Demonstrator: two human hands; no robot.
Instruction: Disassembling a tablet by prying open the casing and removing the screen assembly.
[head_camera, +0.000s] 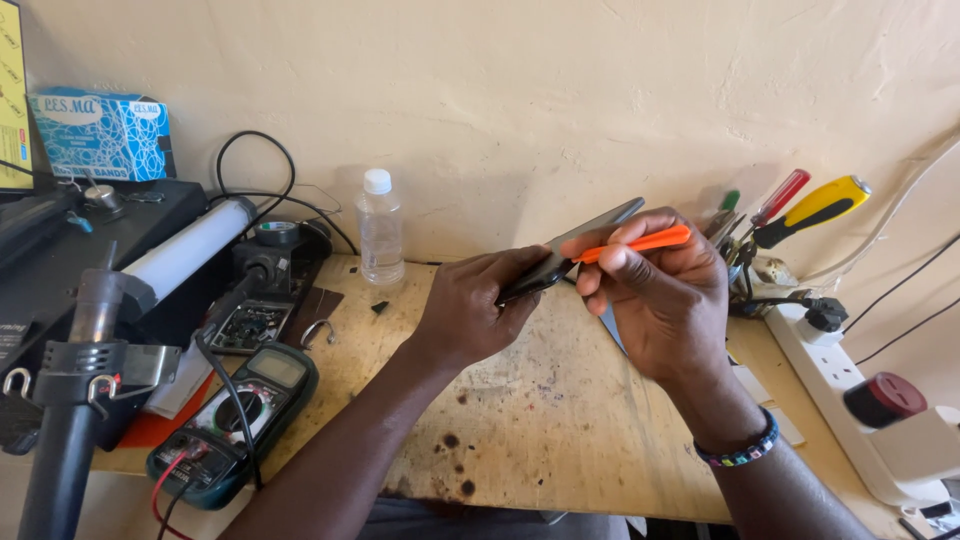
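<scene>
Here, one slim dark phone (575, 250) held tilted edge-on above the stained wooden bench (520, 400), left hand (470, 310) gripping its lower end, right hand (655, 290) pinching one orange pry tool (635, 243) against its edge, one clear bottle (380, 228), one multimeter (235, 420), two screwdrivers (800, 205) behind.

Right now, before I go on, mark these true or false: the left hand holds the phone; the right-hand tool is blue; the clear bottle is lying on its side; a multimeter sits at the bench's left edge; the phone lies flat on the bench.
1. The left hand holds the dark phone. True.
2. The tool in the right hand is blue. False: the pry tool is orange.
3. The clear bottle lies on its side. False: it stands upright by the wall, white cap on.
4. A multimeter sits near the left edge of the wooden bench. True.
5. The phone lies flat on the bench. False: it is held tilted above it.
</scene>
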